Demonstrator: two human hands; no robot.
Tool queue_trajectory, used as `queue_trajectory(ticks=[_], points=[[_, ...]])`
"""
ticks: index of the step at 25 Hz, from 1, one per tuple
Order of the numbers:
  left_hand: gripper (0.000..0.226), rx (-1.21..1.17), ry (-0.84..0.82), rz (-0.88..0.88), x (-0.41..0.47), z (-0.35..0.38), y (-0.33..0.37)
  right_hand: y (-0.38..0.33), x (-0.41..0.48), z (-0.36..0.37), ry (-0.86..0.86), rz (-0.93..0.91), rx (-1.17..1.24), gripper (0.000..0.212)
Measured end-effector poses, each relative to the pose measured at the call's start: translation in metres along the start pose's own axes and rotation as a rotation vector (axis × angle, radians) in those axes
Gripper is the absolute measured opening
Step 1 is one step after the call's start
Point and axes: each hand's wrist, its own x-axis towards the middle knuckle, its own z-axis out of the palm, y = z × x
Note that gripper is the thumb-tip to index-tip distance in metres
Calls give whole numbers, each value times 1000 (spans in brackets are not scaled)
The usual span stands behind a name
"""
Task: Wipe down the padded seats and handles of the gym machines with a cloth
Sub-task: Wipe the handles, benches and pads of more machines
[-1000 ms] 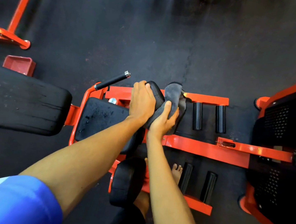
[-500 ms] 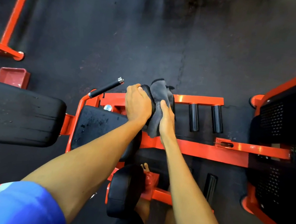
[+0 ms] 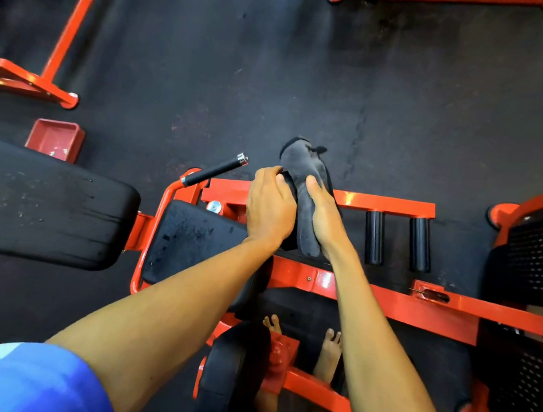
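A: What gets wiped now?
B: The black roller pad (image 3: pixel 287 239). The left hand (image 3: pixel 272 206) curls over it. The right hand (image 3: pixel 323 212) squeezes the grey cloth (image 3: pixel 299 168) on top.
A: What next?
B: I think: rub all round, then do the seat (image 3: pixel 189 240).

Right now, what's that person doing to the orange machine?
A person is cleaning a gym machine. Their right hand holds a grey cloth wrapped over a black roller pad, while the left hand grips the same pad to steady it. The seat pad sits just left of the hands, and the short black handle beside it is not being touched.
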Motion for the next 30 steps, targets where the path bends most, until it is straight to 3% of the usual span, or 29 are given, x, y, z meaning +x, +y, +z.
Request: queue_trajectory(ticks=[1,3,5,7,9,11,12,16,18,21,25,28,30], points=[[31,-9,-2,-2,0,-1,0,-2,3,2,-12,-48,-28,38],[31,-25,-2,0,1,-1,0,-5,12,4,-29,-65,-72,59],[33,-28,-12,7,0,0,-1,5,35,-4,-34,81,-25,97],[40,-12,-17,14,1,1,-2,22,66,-17,-47,248,-15,113],[44,-7,-18,4,1,1,-2,-1,60,-13,-75,336,-45,89],[45,-7,-18,-3,0,0,0,-27,46,-4,-130,244,-162,44],[45,-10,-16,3,-1,-1,1,-36,41,0,-98,181,-220,39],[47,-22,-16,31,0,0,-2,-35,37,4,-88,67,-188,34],[45,-16,-11,23,2,1,-3,-26,46,3,-92,113,-147,36],[40,-6,7,11,1,2,-3,5,81,-13,-102,214,-96,63],[38,0,5,31,2,3,-4,-37,30,8,-29,126,-128,27],[35,-1,-4,24,5,3,-6,-31,24,15,0,3,-122,30],[35,-5,-4,31,4,3,-8,-18,32,12,12,66,-97,46]])
